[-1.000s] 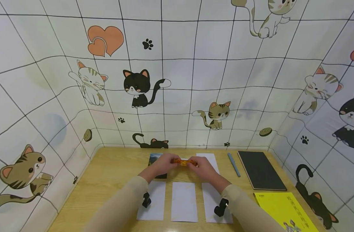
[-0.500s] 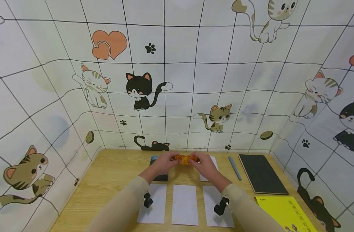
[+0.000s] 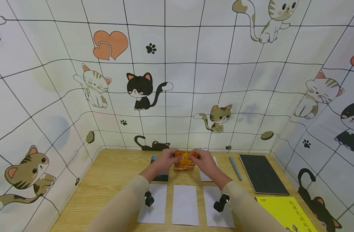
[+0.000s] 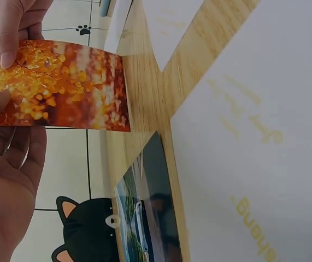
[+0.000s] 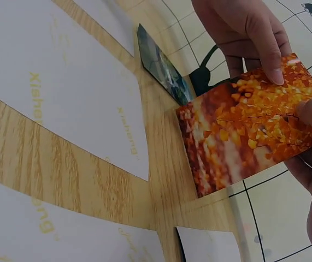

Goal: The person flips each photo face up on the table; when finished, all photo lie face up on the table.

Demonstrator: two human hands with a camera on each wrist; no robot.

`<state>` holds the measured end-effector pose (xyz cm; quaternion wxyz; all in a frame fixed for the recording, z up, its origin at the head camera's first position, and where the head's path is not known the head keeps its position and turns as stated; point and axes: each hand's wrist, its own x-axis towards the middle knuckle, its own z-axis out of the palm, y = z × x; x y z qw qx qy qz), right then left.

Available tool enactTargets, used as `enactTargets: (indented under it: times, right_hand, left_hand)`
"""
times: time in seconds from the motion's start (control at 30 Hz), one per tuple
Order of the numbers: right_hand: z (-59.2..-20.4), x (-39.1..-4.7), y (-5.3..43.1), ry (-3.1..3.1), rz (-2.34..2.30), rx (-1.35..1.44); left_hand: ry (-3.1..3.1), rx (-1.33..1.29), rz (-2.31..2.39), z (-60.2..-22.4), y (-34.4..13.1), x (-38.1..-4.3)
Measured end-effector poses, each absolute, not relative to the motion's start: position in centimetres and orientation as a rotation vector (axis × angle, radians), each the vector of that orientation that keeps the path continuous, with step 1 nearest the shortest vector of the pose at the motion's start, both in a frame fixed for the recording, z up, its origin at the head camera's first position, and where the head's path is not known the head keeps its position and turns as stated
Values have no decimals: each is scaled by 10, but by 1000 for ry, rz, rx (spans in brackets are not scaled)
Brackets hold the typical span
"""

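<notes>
An autumn-leaves photo print [image 3: 184,165] is held tilted up at the back of the table, its orange picture side toward me. My left hand [image 3: 165,160] pinches one side edge, thumb on the front and fingers behind. On the opposite edge my right hand [image 3: 205,163] pinches it the same way. In the left wrist view the photo's lower edge [image 4: 125,109] is close over the wood. A face-up landscape photo [image 4: 145,218] lies just left of it, partly hidden by my left hand in the head view.
Three white-backed prints [image 3: 185,205] lie in a front row, with another white-backed print [image 3: 208,175] behind on the right. Farther right are a blue pen [image 3: 235,168], a black notebook [image 3: 263,174] and a yellow book [image 3: 285,212]. A cat-patterned cloth wall [image 3: 177,80] rises behind.
The autumn photo has gone from nearly edge-on to tilted up, so its picture side now shows. Both hands keep their pinch on its sides.
</notes>
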<state>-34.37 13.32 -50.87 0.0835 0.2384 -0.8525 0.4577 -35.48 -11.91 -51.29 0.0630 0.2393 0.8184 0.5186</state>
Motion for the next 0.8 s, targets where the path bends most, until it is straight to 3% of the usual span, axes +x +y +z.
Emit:
enactTargets:
  times: [0.8]
  right_hand:
    - [-500, -344, 132, -2466, 1660, 519]
  left_hand:
    - [2298, 657, 1765, -515, -117, -346]
